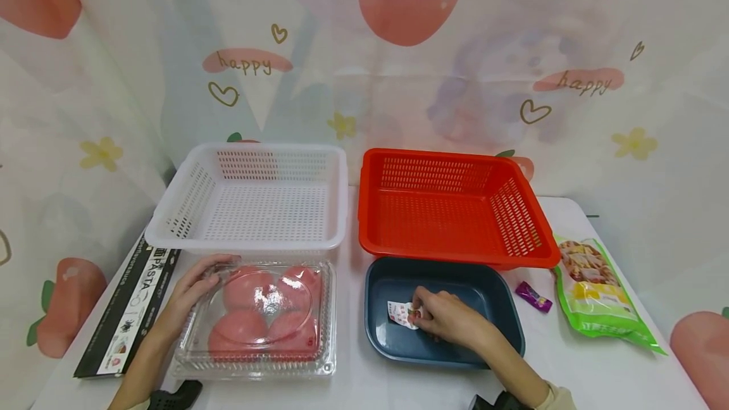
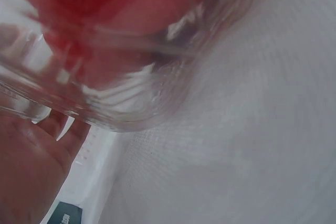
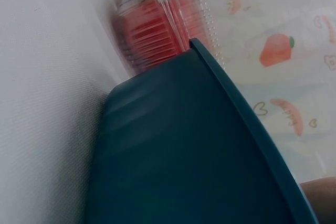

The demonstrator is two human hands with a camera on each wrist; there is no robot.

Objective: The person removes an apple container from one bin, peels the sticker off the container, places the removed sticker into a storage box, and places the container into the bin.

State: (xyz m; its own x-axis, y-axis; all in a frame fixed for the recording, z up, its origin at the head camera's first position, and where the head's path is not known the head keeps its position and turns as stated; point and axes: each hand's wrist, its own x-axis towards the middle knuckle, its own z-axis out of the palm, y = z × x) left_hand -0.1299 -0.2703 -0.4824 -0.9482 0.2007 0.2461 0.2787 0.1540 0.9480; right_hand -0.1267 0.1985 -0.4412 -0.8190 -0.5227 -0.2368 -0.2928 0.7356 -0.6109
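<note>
A clear plastic clamshell box point(image 1: 327, 334) with several round pink-red items point(image 1: 239, 334) inside sits at the front left. My left hand point(image 1: 190, 293) lies along its left side, fingers reaching toward the back corner; in the left wrist view the palm point(image 2: 31, 166) is beside the clear wall. Over the dark blue tray point(image 1: 393, 356), my right hand point(image 1: 452, 318) pinches a small white printed packet point(image 1: 400, 314) between thumb and fingers. The right wrist view shows mostly the tray's outer wall point(image 3: 173, 145), which hides most of that hand.
Behind stand a white perforated basket point(image 1: 336, 233) and a red one point(image 1: 370, 239). A black-and-white pasta box point(image 1: 133, 315) lies at the left edge. Right of the tray are a small purple packet point(image 1: 533, 297) and a green food bag point(image 1: 598, 296).
</note>
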